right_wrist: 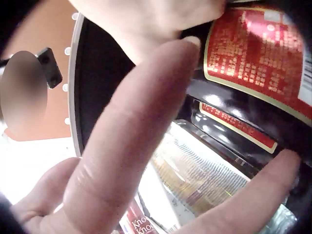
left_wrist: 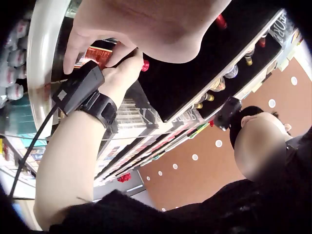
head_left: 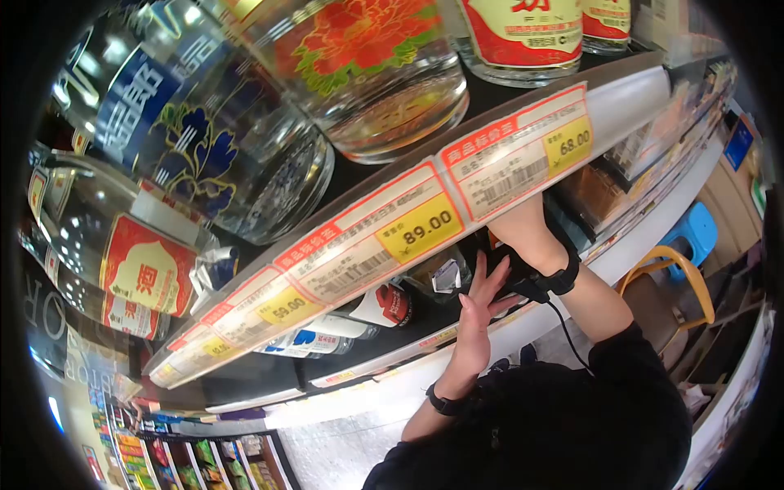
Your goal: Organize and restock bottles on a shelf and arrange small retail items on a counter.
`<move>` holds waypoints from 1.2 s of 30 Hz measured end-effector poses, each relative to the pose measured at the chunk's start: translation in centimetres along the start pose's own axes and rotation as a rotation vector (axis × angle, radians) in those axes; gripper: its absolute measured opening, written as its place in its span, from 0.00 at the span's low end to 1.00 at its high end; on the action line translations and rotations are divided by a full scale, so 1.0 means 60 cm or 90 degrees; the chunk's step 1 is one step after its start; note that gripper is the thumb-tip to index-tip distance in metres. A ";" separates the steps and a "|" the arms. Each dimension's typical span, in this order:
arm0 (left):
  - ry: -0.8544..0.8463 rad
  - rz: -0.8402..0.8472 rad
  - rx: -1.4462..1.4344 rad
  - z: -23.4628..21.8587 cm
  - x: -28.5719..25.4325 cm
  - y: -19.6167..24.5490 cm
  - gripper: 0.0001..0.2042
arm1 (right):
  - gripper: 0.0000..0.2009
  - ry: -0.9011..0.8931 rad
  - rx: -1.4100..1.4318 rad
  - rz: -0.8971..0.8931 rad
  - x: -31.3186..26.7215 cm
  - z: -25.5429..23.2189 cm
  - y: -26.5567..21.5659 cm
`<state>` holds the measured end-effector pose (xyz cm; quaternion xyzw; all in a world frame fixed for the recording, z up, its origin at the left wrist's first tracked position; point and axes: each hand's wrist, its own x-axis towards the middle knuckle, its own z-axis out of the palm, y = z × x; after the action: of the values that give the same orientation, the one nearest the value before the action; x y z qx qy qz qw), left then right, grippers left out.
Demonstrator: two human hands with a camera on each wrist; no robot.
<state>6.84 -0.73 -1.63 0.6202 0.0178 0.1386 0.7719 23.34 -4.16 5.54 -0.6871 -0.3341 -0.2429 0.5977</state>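
Observation:
My right hand (head_left: 527, 233) reaches under the price-tag strip, its fingers hidden in the head view. In the right wrist view it lies against a dark bottle (right_wrist: 243, 53) with a red and gold label; whether the fingers grip it I cannot tell. My left hand (head_left: 476, 318) is just below, fingers spread, close to the right wrist. Its large fingers (right_wrist: 131, 117) cross the right wrist view, one tip at the dark bottle's lower side. A red label (left_wrist: 96, 57) shows between fingers in the left wrist view. Beside the dark bottle lies a clear ribbed container (right_wrist: 200, 170).
The price-tag strip (head_left: 367, 245) overhangs both hands. Above it stand large glass bottles (head_left: 376, 82). White-labelled bottles (head_left: 327, 335) sit on the lower shelf. A black cable (head_left: 569, 331) hangs from the right wrist. A chair (head_left: 665, 286) and blue stool (head_left: 694, 237) are at right.

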 end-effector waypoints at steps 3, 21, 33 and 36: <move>0.025 0.009 0.017 0.004 -0.012 0.002 0.45 | 0.11 0.005 0.076 -0.027 0.003 -0.001 0.001; 0.135 -0.265 0.277 -0.077 -0.161 0.027 0.22 | 0.40 -0.085 0.071 0.036 -0.083 -0.023 0.041; 0.127 -0.297 0.615 -0.135 -0.256 -0.098 0.22 | 0.38 -0.098 0.222 0.136 -0.091 -0.015 0.053; 0.115 -0.332 0.789 -0.164 -0.283 -0.153 0.19 | 0.38 -0.154 0.234 0.248 -0.102 -0.027 0.070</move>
<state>-9.68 2.84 -15.19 0.9095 0.3072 -0.0370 0.2777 22.58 -7.02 -1.47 -0.6428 -0.3031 0.0245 0.7031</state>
